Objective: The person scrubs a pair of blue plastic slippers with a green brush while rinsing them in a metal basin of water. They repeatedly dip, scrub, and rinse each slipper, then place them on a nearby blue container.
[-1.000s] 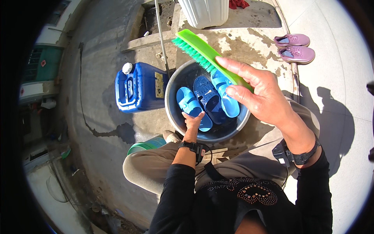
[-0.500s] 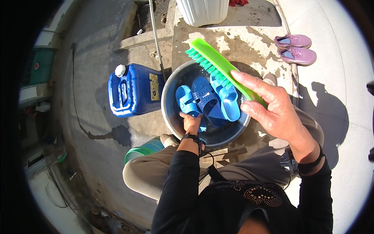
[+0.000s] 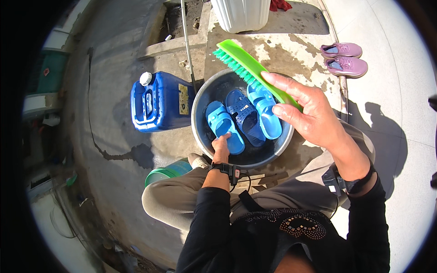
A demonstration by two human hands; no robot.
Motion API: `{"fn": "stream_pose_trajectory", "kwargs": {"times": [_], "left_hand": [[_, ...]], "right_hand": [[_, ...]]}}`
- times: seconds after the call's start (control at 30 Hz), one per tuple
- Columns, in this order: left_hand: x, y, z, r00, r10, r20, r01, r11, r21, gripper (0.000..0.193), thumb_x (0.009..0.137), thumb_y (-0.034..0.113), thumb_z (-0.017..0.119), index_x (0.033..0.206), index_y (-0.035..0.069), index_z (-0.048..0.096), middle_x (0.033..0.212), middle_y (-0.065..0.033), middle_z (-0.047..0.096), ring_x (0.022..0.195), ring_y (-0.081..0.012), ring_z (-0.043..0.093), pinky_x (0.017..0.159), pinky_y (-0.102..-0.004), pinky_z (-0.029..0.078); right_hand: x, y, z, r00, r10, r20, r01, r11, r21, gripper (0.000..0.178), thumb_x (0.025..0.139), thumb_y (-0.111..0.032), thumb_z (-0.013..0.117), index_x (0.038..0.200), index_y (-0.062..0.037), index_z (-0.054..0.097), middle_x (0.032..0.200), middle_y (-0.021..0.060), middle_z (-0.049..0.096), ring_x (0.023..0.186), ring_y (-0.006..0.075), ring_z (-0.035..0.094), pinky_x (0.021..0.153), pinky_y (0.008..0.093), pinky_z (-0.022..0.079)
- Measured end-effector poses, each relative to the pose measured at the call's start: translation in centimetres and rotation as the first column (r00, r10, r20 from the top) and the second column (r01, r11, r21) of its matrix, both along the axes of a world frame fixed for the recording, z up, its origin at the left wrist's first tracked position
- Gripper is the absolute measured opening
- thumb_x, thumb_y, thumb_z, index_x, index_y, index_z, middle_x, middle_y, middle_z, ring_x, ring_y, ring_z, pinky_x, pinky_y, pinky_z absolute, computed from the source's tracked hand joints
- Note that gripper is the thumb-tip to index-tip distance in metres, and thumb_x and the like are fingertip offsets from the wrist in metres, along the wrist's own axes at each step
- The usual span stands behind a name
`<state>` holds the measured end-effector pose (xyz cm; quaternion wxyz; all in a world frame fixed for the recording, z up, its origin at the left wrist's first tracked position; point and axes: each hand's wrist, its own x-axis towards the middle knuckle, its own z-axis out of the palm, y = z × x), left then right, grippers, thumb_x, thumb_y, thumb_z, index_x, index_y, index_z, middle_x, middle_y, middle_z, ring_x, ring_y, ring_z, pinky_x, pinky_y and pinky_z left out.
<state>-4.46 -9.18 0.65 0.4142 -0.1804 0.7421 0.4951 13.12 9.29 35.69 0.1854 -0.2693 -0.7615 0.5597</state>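
Observation:
A bright green scrub brush (image 3: 248,63) with teal bristles is gripped at its near end by my right hand (image 3: 307,107), raised over the right side of a dark round basin (image 3: 199,132). In the basin lie a light blue slipper (image 3: 222,122) at the left, a dark blue slipper (image 3: 246,118) in the middle and another light blue slipper (image 3: 268,119) at the right. My left hand (image 3: 221,148) is closed on the near left edge of the left slipper, its thumb on the footbed and its fingers hidden underneath.
A blue jerrycan (image 3: 166,102) with a white cap stands left of the basin. A green bucket (image 3: 161,175) is by my left knee. Beyond the basin are a white tub (image 3: 241,16) and a thin pole (image 3: 185,41). Pink shoes (image 3: 347,67) sit at the far right.
The left slipper now shows more fully, with my left hand lower on its edge and the thumb on top. My right hand and the brush have shifted slightly left.

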Motion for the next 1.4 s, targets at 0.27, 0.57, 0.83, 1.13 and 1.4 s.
{"fn": "stream_pose_trajectory", "kwargs": {"times": [0.27, 0.57, 0.83, 1.13, 1.4], "left_hand": [[0.8, 1.5, 6.0, 0.612, -0.647, -0.454, 0.267, 0.710, -0.652, 0.080, 0.069, 0.007, 0.071, 0.137, -0.001, 0.030, 0.142, -0.0297, 0.030, 0.123, -0.0430, 0.044, 0.097, -0.0481, 0.043], [1.8, 1.5, 3.9, 0.542, -0.840, -0.002, 0.603, 0.391, -0.695, 0.106, 0.075, 0.010, 0.071, 0.149, 0.009, -0.005, 0.144, -0.0256, 0.033, 0.115, -0.0374, 0.054, 0.091, -0.0421, 0.050], [-1.4, 2.0, 1.0, 0.271, -0.895, 0.354, 0.917, 0.128, -0.378, 0.022, 0.081, 0.017, 0.063, 0.087, -0.004, 0.062, 0.069, -0.0100, 0.067, 0.061, -0.0210, 0.067, 0.055, -0.0326, 0.053], [2.9, 5.8, 1.9, 0.679, -0.729, 0.087, 0.724, 0.647, -0.239, 0.065, 0.076, 0.043, 0.072, 0.110, -0.010, 0.054, 0.103, -0.0271, 0.064, 0.095, -0.0350, 0.066, 0.083, -0.0392, 0.051], [2.7, 4.5, 7.4, 0.557, -0.674, -0.485, 0.339, 0.718, -0.608, 0.040, 0.077, 0.030, 0.069, 0.104, 0.006, 0.052, 0.095, -0.0191, 0.067, 0.090, -0.0407, 0.064, 0.079, -0.0487, 0.050]], "right_hand": [[0.1, -0.7, 0.2, 0.990, 0.010, -0.143, -0.001, 0.998, 0.057, 0.051, 0.089, 0.000, 0.059, 0.138, -0.0059, 0.047, 0.114, 0.0056, 0.062, 0.080, 0.0052, 0.056, 0.072, 0.0208, 0.049], [1.1, -0.6, 1.2, 0.999, 0.021, -0.050, -0.022, 1.000, -0.010, 0.053, 0.086, 0.000, 0.061, 0.137, -0.0038, 0.047, 0.116, 0.0057, 0.063, 0.083, 0.0051, 0.053, 0.075, 0.0216, 0.047], [0.8, 0.5, 1.2, 0.996, -0.032, -0.089, 0.034, 0.999, 0.016, 0.054, 0.085, 0.000, 0.062, 0.137, -0.0043, 0.048, 0.113, 0.0075, 0.065, 0.084, 0.0065, 0.057, 0.076, 0.0217, 0.047], [0.7, 0.3, 0.9, 0.991, -0.031, -0.133, 0.041, 0.996, 0.076, 0.051, 0.087, -0.001, 0.061, 0.136, -0.0054, 0.049, 0.113, 0.0066, 0.064, 0.084, 0.0061, 0.057, 0.076, 0.0220, 0.047], [1.7, 0.4, 0.7, 0.988, -0.023, -0.151, 0.040, 0.993, 0.108, 0.051, 0.088, -0.002, 0.062, 0.137, -0.0063, 0.048, 0.114, 0.0041, 0.063, 0.079, 0.0043, 0.053, 0.071, 0.0207, 0.047]]}}
